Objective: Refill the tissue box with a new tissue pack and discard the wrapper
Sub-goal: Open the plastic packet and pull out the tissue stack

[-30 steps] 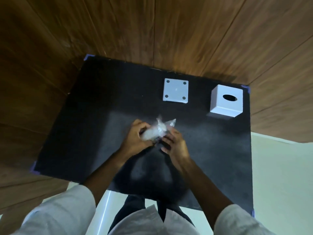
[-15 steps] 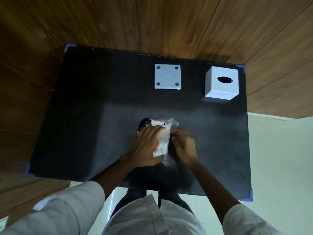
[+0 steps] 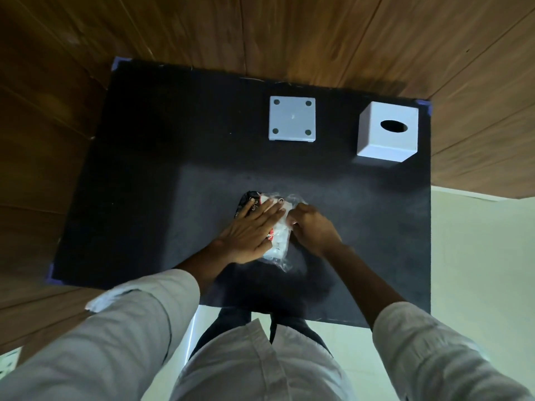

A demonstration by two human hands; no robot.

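Head view: both hands on tissue pack (image 3: pixel 276 235), near middle of black mat (image 3: pixel 144 183).

Left hand (image 3: pixel 249 230) spread flat, fingers extended, pressing pack down against mat; right hand (image 3: pixel 314 227) curled, fingertips pinching clear wrapper (image 3: pixel 285 263) at pack's right edge. Tissue box (image 3: pixel 388 131), white cube with oval slot up, at far right corner of mat, well apart from pack. White base plate (image 3: pixel 291 118) lying flat to box's left, apart from it.
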